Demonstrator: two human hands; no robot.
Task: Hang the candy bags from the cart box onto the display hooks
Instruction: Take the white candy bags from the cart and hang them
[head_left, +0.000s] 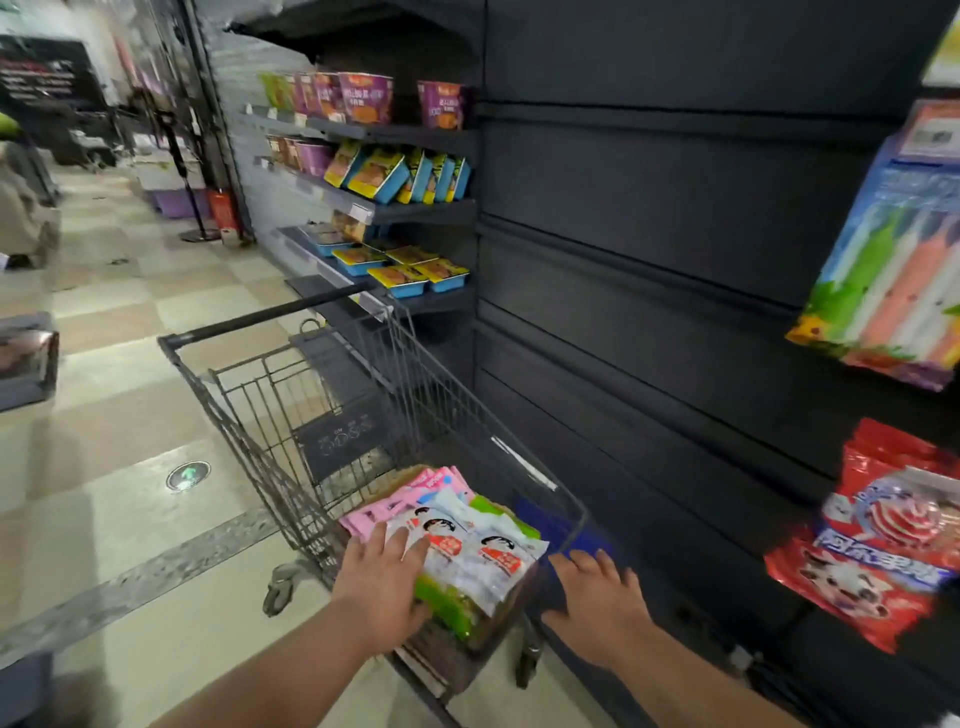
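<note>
The candy bags sit in a cardboard box (413, 474) at the near end of a wire shopping cart (363, 364). White bags (485, 553) with a cartoon face and a red label lie on top, pink bags (410, 499) are packed behind them at the far end, and green bags (447, 610) show underneath at the near edge. The left hand (382, 577) lies flat on the nearest white bag with its fingers spread and straight, so it presses on the bag and does not hold it. The right hand (597, 597) rests at the cart's right rim on something blue (563, 530), perhaps a cloth or another bag. Blur keeps me from telling whether its fingers clasp the blue thing or merely lie on it. The white bags lie with their long axis running away from the person, header end farthest, directly under the left palm. That makes the left hand the nearer one for a pick. It would need to curl its fingers round the bag's far or side edge. The dark slotted display panel (649, 270) stands to the right of the cart, past the right hand, and I cannot make out any free hooks on it. Red candy bags (883, 551) and a pastel-striped pack (893, 270) already hang at its right end, well apart from the cart.
</note>
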